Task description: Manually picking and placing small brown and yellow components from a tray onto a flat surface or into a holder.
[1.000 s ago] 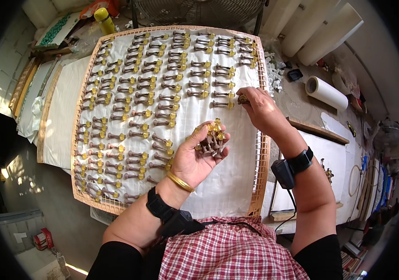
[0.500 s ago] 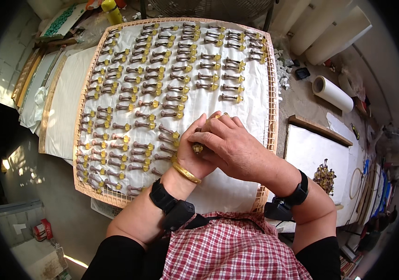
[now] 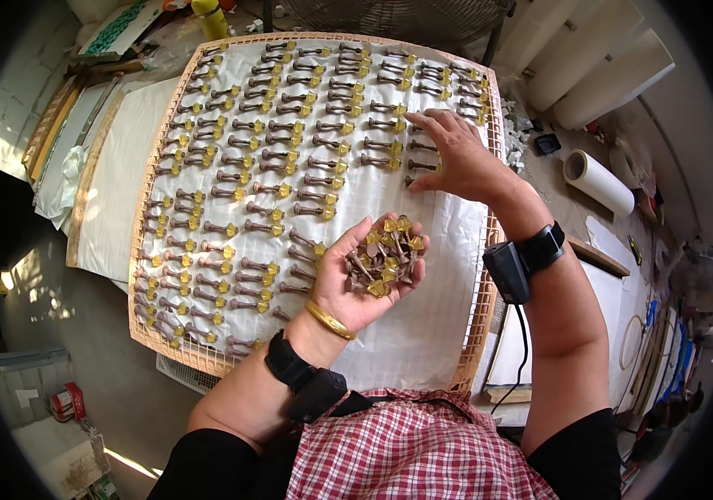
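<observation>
My left hand (image 3: 348,304) is cupped palm up over the near part of the tray. It holds a heap of small brown stem-shaped pieces with yellow faceted ends (image 3: 386,257). My right hand (image 3: 461,158) is palm down over the tray's far right, thumb and fingers spread apart. Beneath and beside its fingers lie several more pieces of the same kind (image 3: 423,146), partly covered by the hand. Rows of these pieces (image 3: 277,158) lie on a white sheet (image 3: 411,333) spread across the tray.
The tray is an orange-tan lattice frame (image 3: 480,321). A large fan (image 3: 398,17) stands beyond it. At the right are a white roll (image 3: 598,182) and a board with a wooden edge (image 3: 594,250). White boards (image 3: 119,183) lean at the left.
My right hand has left my left hand and moved up and right over the tray, its fingers spreading. My left palm has turned up, showing the heap of pieces.
</observation>
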A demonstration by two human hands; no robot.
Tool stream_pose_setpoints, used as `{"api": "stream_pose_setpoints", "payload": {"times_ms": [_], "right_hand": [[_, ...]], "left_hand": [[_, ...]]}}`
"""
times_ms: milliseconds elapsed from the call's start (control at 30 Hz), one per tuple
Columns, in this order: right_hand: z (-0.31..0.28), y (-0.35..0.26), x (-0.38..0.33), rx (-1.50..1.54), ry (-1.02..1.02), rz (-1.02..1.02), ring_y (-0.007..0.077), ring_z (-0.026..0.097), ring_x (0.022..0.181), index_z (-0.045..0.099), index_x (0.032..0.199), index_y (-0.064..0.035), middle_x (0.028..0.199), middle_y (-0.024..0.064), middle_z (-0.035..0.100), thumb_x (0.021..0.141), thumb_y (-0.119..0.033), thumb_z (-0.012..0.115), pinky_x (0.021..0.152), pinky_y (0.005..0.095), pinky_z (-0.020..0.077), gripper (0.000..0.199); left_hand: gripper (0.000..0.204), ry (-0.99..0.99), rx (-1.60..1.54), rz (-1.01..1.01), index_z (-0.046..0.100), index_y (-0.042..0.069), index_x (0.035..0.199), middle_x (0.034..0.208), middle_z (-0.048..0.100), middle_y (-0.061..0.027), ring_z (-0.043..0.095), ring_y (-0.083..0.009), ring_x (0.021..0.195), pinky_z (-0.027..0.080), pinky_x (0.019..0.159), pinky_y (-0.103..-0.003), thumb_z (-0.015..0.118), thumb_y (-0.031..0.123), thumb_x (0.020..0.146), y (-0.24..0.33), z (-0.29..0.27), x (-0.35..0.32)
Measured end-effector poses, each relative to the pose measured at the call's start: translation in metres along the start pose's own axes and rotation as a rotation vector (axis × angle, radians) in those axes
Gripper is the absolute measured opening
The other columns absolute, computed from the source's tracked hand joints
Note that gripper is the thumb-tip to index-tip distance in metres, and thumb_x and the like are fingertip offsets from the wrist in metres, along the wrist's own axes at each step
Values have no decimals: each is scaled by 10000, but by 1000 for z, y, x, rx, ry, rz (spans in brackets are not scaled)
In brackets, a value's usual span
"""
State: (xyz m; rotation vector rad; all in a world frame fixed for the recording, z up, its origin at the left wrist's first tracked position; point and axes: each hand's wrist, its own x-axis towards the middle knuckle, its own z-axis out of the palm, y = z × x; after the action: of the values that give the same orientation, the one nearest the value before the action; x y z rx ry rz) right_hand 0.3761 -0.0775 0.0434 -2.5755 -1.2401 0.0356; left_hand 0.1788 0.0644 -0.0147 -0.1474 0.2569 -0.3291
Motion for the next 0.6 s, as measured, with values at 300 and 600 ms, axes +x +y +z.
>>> {"api": "stream_pose_setpoints", "payload": {"times_ms": [300,600], "right_hand": [[6,-7,-5,-67,16,-72,347,525,1134,582,1257,-108,1147,129,573,753,-168,778,1012,464,412,545],[18,-10,-12,-65,71,-123,331,551,1034,583,1131,-92,1005,113,588,791,-80,661,932,430,453,349]], "left_hand": [[322,4,3,7,636,110,1229,1311,604,-173,550,-335,1233,497,982,-462,549,323,1004,1,-4,1],[353,-54,30,26,613,113,1280,1349,584,-179,547,-344,1251,484,1013,-475,523,328,1014,-1,-2,-1]]}}
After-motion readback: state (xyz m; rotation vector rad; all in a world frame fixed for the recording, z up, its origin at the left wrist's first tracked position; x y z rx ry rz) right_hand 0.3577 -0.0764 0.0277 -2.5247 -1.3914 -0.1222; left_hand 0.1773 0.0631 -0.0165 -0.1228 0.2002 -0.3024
